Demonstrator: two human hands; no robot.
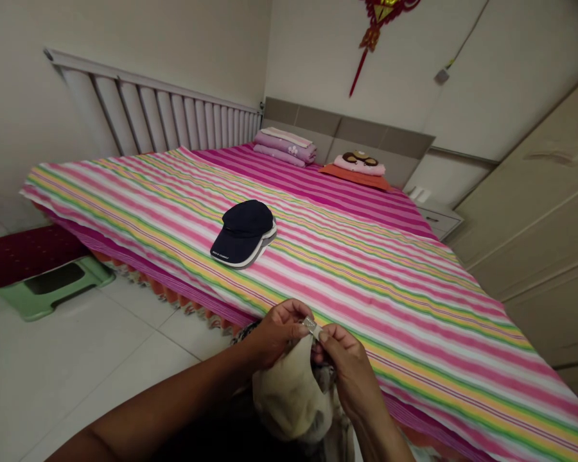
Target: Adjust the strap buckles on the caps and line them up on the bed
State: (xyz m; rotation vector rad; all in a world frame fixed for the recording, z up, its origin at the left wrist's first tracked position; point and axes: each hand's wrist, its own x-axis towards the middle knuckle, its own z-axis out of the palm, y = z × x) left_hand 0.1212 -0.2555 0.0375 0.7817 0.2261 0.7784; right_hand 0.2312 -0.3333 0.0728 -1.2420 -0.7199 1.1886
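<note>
- Striped sheeting point(390, 282) in pink, white, yellow and green covered the bed ahead of me, with a folded lilac quilt point(289, 154) near twelve o'clock and a nightstand point(438, 219) toward two.
- The navy cap point(248, 223) sat on the stripes at eleven o'clock from my hands, brim toward me; a green stool point(60, 285) stood on the tiled floor point(120, 340) near ten.
- I had the cream cap point(289, 391) hanging below my fingers at six o'clock, close to the bed's near edge, its inside too dim to read well.
- My left hand point(277, 333) pinched the small pale buckle point(310, 324) between thumb and fingers, while my right hand point(344, 359) pinched the strap point(317, 333) just beside it, toward four o'clock.
- The buckle looked the fiddliest part to me: if my two pinches pulled unevenly, I judged, the strap could twist or bind in it.
- With the cap's weight slung beneath such a small hold, a slack thumb could have let it slip toward my lap or the floor.
- My fingertips also hid part of the join, so a crooked strap might have escaped my notice.
</note>
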